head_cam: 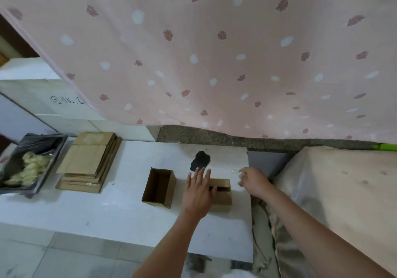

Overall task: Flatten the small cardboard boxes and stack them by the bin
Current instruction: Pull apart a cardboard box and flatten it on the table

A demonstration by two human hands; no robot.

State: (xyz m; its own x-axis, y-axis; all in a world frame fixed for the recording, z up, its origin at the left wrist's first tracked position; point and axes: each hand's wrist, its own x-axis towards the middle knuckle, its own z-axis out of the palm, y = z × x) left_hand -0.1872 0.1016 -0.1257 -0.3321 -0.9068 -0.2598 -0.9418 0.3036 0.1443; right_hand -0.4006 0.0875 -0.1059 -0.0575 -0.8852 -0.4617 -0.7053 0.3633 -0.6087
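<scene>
Two small cardboard boxes stand on the white board (107,211). One open box (159,187) stands upright with its mouth up. To its right is a second box (222,192), partly covered by my left hand (198,191), whose fingers lie straight over its left part. My right hand (252,181) hovers just right of that box with fingers loosely curled; something pale and clear shows at its fingertips, too small to name. A stack of flattened boxes (90,161) lies beside the bin (32,166) at the left.
The bin is lined with a black bag and holds pale scraps. A dark patch (200,160) marks the board behind the boxes. A pink leaf-print curtain (214,52) hangs behind. A plastic-covered wooden surface (343,191) is at the right.
</scene>
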